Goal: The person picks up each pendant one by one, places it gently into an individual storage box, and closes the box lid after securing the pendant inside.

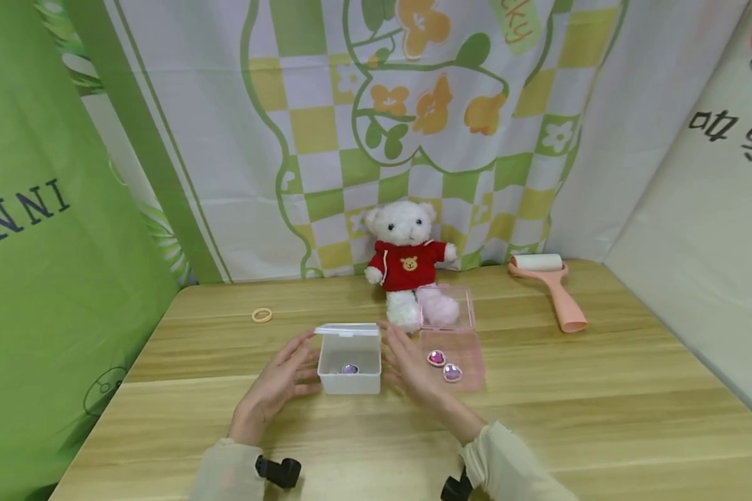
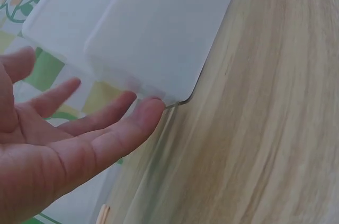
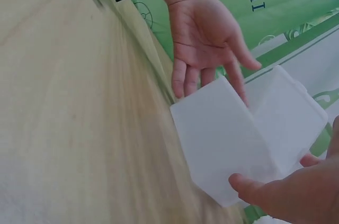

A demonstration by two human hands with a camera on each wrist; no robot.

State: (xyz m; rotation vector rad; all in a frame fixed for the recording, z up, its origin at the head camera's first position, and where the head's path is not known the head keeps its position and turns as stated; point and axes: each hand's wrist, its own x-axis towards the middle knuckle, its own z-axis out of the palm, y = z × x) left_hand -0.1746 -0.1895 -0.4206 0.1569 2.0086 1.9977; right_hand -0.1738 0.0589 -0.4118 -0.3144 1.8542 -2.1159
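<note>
A white plastic box (image 1: 349, 385) stands on the table with its hinged lid (image 1: 347, 329) raised. Inside lies a purple gem piece (image 1: 350, 369). My left hand (image 1: 282, 376) is at the box's left side, fingers extended; in the left wrist view its fingertips are at the lower edge of the box (image 2: 169, 28). On the opposite side, my right hand (image 1: 416, 365) has its fingers along the wall, and in the right wrist view a fingertip meets the box (image 3: 228, 134). Neither hand curls round it. The right hand's far fingers are partly hidden.
Right of the white box lies an opened pink case (image 1: 473, 341) holding a pink gem (image 1: 436, 358) and a purple gem (image 1: 452, 372). Behind sits a white teddy bear (image 1: 407, 261) in red. A lint roller (image 1: 554, 292) lies right, a beige ring (image 1: 262, 315) left.
</note>
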